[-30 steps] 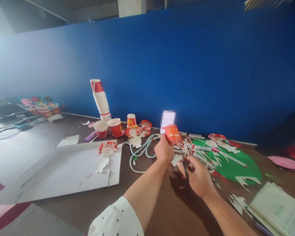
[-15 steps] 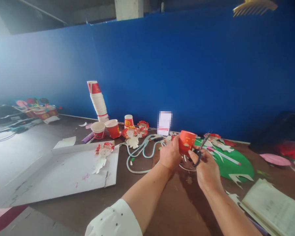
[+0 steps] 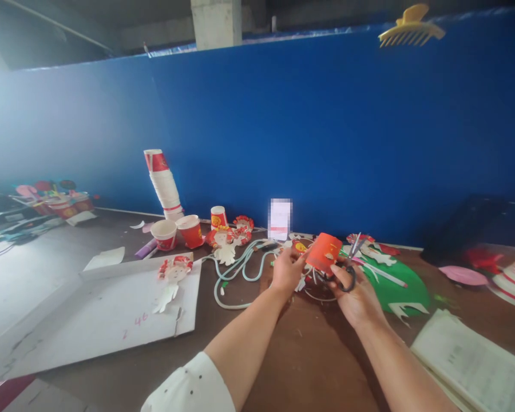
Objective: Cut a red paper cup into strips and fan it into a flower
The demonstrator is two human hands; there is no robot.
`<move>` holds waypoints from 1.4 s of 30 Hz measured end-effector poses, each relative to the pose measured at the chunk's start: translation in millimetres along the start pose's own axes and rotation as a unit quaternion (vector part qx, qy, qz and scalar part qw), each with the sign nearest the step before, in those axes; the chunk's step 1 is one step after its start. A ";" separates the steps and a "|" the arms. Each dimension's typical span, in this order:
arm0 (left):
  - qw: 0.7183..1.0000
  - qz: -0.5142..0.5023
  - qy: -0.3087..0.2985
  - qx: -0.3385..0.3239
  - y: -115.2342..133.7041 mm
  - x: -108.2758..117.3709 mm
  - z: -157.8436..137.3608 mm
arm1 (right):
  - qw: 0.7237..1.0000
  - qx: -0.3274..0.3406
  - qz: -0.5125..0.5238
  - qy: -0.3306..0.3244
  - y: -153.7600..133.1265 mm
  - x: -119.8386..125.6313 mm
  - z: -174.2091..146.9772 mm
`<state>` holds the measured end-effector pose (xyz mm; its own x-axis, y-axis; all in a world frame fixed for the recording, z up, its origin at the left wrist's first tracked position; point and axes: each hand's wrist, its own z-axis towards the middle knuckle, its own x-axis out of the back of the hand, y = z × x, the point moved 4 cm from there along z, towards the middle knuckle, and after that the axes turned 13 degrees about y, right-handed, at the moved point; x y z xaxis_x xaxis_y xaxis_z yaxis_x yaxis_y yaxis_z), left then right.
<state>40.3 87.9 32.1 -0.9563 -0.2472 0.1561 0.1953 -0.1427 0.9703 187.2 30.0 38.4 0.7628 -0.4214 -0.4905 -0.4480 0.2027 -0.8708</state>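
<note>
A red paper cup (image 3: 325, 250) with small gold print is held tilted above the brown table. My left hand (image 3: 286, 273) grips its left side, fingers closed against the wall. In my right hand (image 3: 355, 294) are black-handled scissors (image 3: 348, 278), blades pointing up beside the cup, while its thumb and fingertips rest near the cup's lower right edge. Beneath the hands, white paper scraps and a thin cord lie partly hidden. Just behind and right, a green sheet (image 3: 401, 289) carries a pink-and-white pen (image 3: 388, 277) and paper cutouts.
A leaning cup stack (image 3: 165, 189) rises behind two red-and-white cups. On the left is a white board (image 3: 90, 320) with a paper figure (image 3: 174, 274). A pale blue cord (image 3: 236, 274) loops mid-table; an open notebook (image 3: 476, 355) lies at right, before a blue partition (image 3: 304, 126).
The cup has tipped further over in my left hand. My right hand still holds the scissors close beside it. The whole view has shifted slightly.
</note>
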 end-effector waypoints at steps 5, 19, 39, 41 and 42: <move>0.958 -0.196 -0.127 0.164 -8.6 -12.9 -0.2 | 1.000 0.002 -0.028 0.008 4.0 5.1 3.2; 0.782 -0.483 -0.187 0.347 -8.9 -26.6 -19.9 | 0.965 0.133 -0.215 0.069 -5.0 8.4 3.2; 0.789 -0.477 -0.135 0.364 -9.2 -25.0 -21.1 | 0.958 0.073 -0.278 -0.003 5.7 -8.1 -20.6; 0.780 -0.486 -0.101 0.381 -11.9 -22.3 -16.7 | 0.964 0.041 -0.262 -0.015 6.4 -9.0 -23.7; 0.774 -0.492 -0.086 0.389 -13.3 -21.2 -14.7 | 0.967 0.029 -0.252 -0.025 6.8 -10.2 -25.7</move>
<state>61.2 80.9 13.2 -0.5862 -0.2453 -0.7722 -0.7728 0.4553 0.4421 164.4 13.0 38.3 0.8996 -0.4368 -0.0040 0.0118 0.0335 -0.9994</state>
